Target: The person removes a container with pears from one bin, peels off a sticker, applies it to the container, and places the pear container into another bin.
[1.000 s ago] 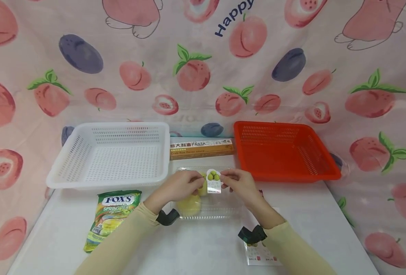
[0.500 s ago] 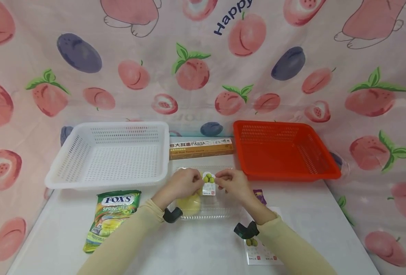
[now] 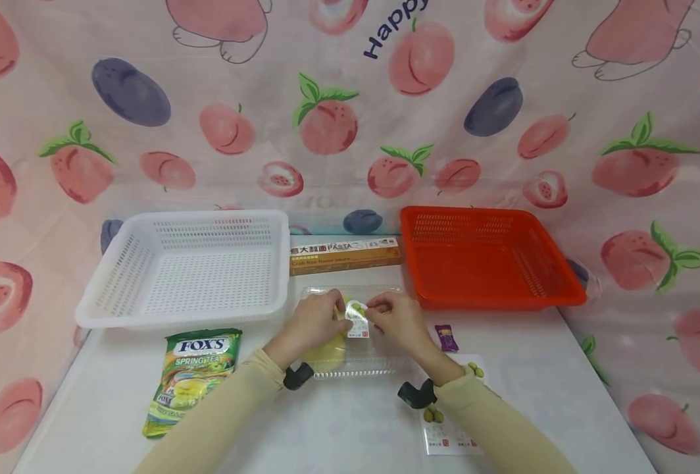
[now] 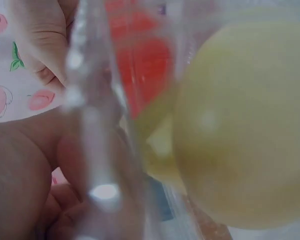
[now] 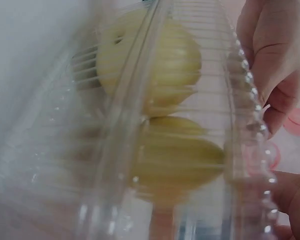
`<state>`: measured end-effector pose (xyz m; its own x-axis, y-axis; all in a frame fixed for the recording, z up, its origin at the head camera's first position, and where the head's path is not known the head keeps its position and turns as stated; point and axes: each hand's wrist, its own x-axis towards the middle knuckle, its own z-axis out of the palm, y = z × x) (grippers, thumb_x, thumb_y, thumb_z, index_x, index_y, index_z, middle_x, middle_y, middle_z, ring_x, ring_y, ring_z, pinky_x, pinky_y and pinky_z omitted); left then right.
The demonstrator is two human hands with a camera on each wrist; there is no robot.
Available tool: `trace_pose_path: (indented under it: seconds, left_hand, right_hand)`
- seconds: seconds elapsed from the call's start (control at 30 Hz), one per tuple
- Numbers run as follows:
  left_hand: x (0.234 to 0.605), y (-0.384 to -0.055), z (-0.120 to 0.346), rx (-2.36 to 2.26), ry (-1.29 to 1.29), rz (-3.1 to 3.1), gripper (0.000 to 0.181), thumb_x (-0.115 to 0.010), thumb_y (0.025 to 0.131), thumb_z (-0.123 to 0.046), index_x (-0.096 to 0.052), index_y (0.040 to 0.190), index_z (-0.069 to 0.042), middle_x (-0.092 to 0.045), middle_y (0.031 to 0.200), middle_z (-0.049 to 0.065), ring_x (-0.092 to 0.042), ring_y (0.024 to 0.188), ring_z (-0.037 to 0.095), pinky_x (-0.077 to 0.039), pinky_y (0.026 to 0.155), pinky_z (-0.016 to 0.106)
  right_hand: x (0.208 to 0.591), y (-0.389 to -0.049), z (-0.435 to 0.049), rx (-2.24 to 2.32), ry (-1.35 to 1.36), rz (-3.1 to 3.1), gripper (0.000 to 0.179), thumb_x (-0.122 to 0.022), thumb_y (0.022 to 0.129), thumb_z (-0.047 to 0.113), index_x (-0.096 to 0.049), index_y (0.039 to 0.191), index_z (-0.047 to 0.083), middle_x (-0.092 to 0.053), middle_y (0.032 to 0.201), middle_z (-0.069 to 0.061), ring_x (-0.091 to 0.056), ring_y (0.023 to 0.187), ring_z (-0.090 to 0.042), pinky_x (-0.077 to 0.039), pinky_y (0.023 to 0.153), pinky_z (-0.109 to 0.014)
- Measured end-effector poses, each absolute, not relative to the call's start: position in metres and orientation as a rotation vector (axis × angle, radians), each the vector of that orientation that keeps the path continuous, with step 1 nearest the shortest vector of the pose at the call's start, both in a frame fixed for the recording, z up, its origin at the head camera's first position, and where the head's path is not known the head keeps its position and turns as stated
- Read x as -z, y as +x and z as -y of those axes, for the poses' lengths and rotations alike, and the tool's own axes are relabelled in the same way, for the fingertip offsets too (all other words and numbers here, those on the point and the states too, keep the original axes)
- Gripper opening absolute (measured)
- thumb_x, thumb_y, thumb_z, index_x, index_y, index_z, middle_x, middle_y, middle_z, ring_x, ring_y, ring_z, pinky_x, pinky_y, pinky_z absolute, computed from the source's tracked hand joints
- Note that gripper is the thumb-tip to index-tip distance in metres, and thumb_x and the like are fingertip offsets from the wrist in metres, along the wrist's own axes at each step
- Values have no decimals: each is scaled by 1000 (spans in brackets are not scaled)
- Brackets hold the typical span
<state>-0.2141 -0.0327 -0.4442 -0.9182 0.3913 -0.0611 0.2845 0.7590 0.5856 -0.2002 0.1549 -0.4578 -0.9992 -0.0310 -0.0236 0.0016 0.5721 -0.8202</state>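
Note:
A small white sticker label (image 3: 358, 326) printed with green fruit lies at or just over the lid of a clear plastic clamshell box (image 3: 364, 367). My left hand (image 3: 313, 324) pinches its left edge, thumb over the print. At its upper right edge, my right hand (image 3: 399, 322) pinches it between thumb and fingers. Whether the label touches the lid I cannot tell. Inside the box are pale yellow round fruits (image 5: 177, 155), partly covered by my left hand in the head view. One fruit (image 4: 245, 125) looms large through the plastic in the left wrist view.
A white basket (image 3: 83, 309) stands back left, a red basket (image 3: 480, 299) back right, with a pasta box (image 3: 345, 257) between them. A FOX'S candy bag (image 3: 193, 382) lies front left. A purple wrapped candy (image 3: 447, 337) and a sticker sheet (image 3: 445, 434) lie by my right arm.
Both hands have shifted slightly left with the label. The label has tilted flatter toward the lid, and my left thumb has come further over it.

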Motion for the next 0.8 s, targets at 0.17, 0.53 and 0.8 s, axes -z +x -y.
trace_pose_path:
  seconds: [0.17, 0.53, 0.8]
  left_hand:
    - [446, -213, 33, -912, 545, -2741, 23, -78, 83, -24, -64, 95, -11, -57, 65, -4, -54, 58, 14, -43, 48, 26]
    - [447, -208, 34, -973, 571, -2740, 32, -79, 83, -24, -67, 110, -12, -58, 67, -6, -54, 59, 12, -44, 49, 26]
    - [447, -195, 47, -1146, 598, -2800, 31, -71, 91, -26, -66, 116, -10, -58, 74, -9, -53, 63, 9, -47, 53, 25]
  right_hand:
    - [462, -202, -154, 1395, -66, -2798, 14, -73, 87, 12, -73, 97, 3, -65, 72, 1, -59, 55, -17, -55, 55, -28]
    - [463, -207, -153, 1335, -53, -2808, 11, -75, 87, 17, -73, 94, 8, -63, 69, 0, -58, 55, -18, -55, 52, -29]
    - [463, -201, -165, 1546, -67, -2699, 15, -71, 91, 15, -70, 103, 6, -65, 80, -10, -61, 62, -22, -56, 58, -28]
